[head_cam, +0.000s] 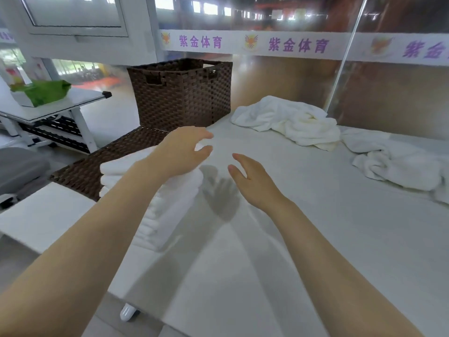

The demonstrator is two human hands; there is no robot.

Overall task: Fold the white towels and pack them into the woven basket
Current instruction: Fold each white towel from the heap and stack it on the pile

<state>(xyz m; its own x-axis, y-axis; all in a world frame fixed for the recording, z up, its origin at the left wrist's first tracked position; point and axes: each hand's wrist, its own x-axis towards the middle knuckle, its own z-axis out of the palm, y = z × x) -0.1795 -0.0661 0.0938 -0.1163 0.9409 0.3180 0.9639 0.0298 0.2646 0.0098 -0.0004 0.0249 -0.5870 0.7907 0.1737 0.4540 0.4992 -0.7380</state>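
Fingers loosely spread, holding nothing.

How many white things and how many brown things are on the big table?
White: 3, the folded towel stack, a crumpled towel pile and another crumpled towel pile.
Brown: 2, the woven basket and its flat woven lid.
Total: 5

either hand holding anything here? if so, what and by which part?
Nothing is held. The left hand hovers open above the folded towel stack, and the right hand hovers open over the bare table.
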